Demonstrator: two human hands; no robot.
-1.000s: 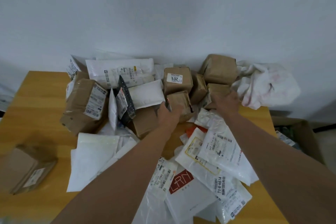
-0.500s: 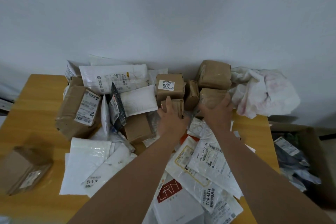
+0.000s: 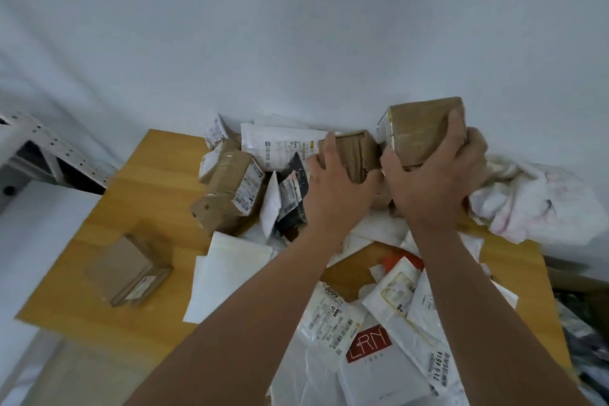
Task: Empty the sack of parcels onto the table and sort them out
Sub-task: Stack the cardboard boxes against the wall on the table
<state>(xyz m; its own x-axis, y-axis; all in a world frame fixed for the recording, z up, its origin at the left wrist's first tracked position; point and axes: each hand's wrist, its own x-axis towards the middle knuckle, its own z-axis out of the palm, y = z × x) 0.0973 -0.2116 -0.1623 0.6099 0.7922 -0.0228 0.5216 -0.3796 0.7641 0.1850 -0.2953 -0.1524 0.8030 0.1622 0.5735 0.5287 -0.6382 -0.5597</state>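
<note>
Under both forearms, the wooden table [image 3: 99, 290] carries a heap of white mailer bags [image 3: 408, 316]. Beyond the right hand [image 3: 428, 184] lies the crumpled white sack [image 3: 534, 204]. That hand grips a brown box [image 3: 421, 128] held up; the left hand [image 3: 336, 194] grips a smaller brown box [image 3: 357, 152], the two touching.

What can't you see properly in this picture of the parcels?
- Head view: the left hand covers the near face of its small brown box, so any label there is hidden.
- The right hand hides the lower part of the bigger brown box.
- The flat brown box is blurred; its label is unreadable.
- The cardboard bin is cut off by the right edge.
</note>
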